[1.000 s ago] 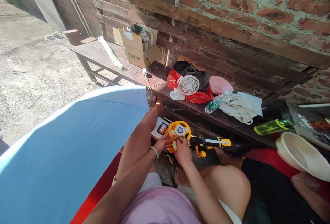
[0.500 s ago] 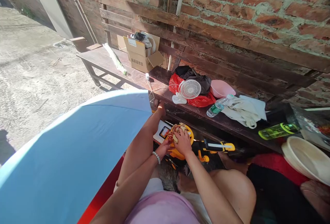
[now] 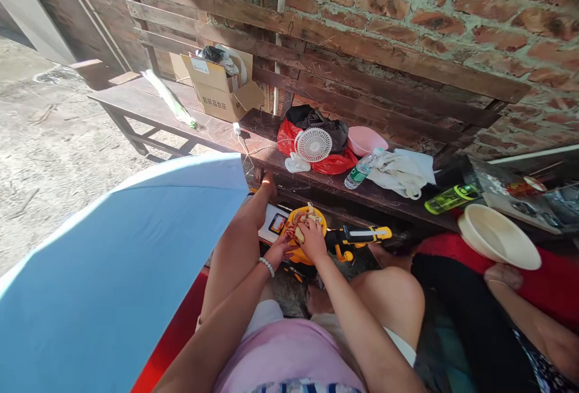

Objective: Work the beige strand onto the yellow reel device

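Observation:
My left hand [image 3: 279,250], with a pale bead bracelet at the wrist, closes on the lower left side of a reddish and cream stringy bundle [image 3: 300,224]. From the right, my right hand [image 3: 313,240] lies over the same bundle with its fingers curled onto it. What the bundle is made of is too small to tell. It sits over the round yellow top of a yellow and black device [image 3: 322,219] between my legs. A black and yellow arm [image 3: 362,235] sticks out from the device to the right.
Along the brick wall runs a wooden bench [image 3: 149,113] with a cardboard box [image 3: 217,94], a white fan [image 3: 313,144], a water bottle [image 3: 358,172] and a green bottle [image 3: 447,199]. A blue umbrella [image 3: 113,272] covers the left. At right, another person's hand [image 3: 504,275] is near cream basins [image 3: 497,236].
My view has shifted right, so the bench and its things appear further left. More of the other person's arm shows. Both my hands stay on the bundle.

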Demonstrator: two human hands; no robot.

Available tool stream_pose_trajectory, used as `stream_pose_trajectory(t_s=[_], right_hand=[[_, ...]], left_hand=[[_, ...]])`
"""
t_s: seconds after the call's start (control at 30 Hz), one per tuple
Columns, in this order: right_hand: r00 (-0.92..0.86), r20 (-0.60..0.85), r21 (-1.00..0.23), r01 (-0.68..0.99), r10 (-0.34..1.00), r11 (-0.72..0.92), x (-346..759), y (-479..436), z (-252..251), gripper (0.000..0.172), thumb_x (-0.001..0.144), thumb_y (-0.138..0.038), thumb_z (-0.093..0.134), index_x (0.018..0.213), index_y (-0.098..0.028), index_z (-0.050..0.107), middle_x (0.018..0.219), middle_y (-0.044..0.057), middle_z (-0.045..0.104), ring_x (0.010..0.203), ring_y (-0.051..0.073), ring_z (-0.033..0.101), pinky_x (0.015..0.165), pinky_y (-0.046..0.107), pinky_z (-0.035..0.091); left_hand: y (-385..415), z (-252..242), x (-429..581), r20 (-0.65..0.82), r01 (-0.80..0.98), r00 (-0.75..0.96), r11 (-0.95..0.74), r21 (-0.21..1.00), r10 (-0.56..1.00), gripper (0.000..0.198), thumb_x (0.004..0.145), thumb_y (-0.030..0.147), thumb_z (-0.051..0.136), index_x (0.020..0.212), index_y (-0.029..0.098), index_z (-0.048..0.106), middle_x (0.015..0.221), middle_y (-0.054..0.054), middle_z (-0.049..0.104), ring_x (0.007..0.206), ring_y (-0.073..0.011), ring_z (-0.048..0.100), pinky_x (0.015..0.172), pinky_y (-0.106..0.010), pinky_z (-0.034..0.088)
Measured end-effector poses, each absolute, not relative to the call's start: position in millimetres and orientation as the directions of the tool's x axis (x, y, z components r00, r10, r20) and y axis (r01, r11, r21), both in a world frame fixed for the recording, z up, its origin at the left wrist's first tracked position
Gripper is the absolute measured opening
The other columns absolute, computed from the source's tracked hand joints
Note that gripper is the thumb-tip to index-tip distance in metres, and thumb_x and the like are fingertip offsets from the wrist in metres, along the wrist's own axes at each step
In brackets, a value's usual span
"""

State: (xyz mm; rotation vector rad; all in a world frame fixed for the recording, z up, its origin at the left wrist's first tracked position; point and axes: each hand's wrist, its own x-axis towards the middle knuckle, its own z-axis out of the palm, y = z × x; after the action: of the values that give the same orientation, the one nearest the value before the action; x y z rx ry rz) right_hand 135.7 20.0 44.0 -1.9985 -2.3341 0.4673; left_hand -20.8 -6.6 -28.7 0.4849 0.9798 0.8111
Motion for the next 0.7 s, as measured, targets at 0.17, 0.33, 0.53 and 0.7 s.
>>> stream_pose_trajectory(t_s=[0.17, 0.33, 0.53, 0.7], right_hand=[[-0.116, -0.258, -0.178, 0.982, 0.959, 0.071, 136.2, -0.7, 55.4, 0.054, 0.092, -0.021, 0.063, 0.145, -0.031, 0.063, 0.153, 0.013, 0.051, 0.137, 0.033, 0.046, 0.105, 0.043, 0.047], [-0.144, -0.239, -0.120, 0.986, 0.960, 0.118, 140.0, -32.1, 46.3, 0.063, 0.088, -0.013, 0.062, 0.148, -0.032, 0.058, 0.157, 0.012, 0.048, 0.143, 0.033, 0.040, 0.108, 0.045, 0.046], [-0.135, -0.237, -0.122, 0.987, 0.962, 0.108, 145.2, -43.1, 42.0, 0.066, 0.087, -0.011, 0.063, 0.148, -0.036, 0.057, 0.159, 0.009, 0.047, 0.144, 0.031, 0.039, 0.108, 0.045, 0.047], [-0.145, -0.233, -0.143, 0.983, 0.962, 0.114, 146.9, -43.4, 39.6, 0.069, 0.087, -0.011, 0.064, 0.152, -0.035, 0.054, 0.162, 0.010, 0.044, 0.149, 0.032, 0.035, 0.112, 0.047, 0.044]], left_hand=[[-4.3, -23.4, -15.9, -0.549, -0.399, 0.297, 0.623, 0.673, 0.782, 0.076, 0.077, 0.021, 0.076, 0.149, 0.028, 0.055, 0.137, -0.008, 0.069, 0.101, -0.0187, 0.073, 0.080, -0.027, 0.051], [-2.5, -14.2, -11.4, -0.551, -0.388, 0.296, 0.626, 0.677, 0.780, 0.084, 0.080, 0.017, 0.072, 0.158, 0.028, 0.046, 0.137, -0.009, 0.070, 0.086, -0.0146, 0.071, 0.076, -0.027, 0.056], [-1.7, -5.7, -10.5, -0.493, -0.375, 0.306, 0.579, 0.724, 0.815, 0.076, 0.075, 0.015, 0.075, 0.147, 0.028, 0.059, 0.148, -0.008, 0.064, 0.103, -0.0189, 0.070, 0.076, -0.026, 0.056], [-2.4, -7.9, -12.2, -0.547, -0.368, 0.225, 0.590, 0.719, 0.807, 0.072, 0.073, 0.015, 0.072, 0.143, 0.028, 0.061, 0.153, -0.007, 0.061, 0.119, -0.0224, 0.066, 0.078, -0.026, 0.054]])
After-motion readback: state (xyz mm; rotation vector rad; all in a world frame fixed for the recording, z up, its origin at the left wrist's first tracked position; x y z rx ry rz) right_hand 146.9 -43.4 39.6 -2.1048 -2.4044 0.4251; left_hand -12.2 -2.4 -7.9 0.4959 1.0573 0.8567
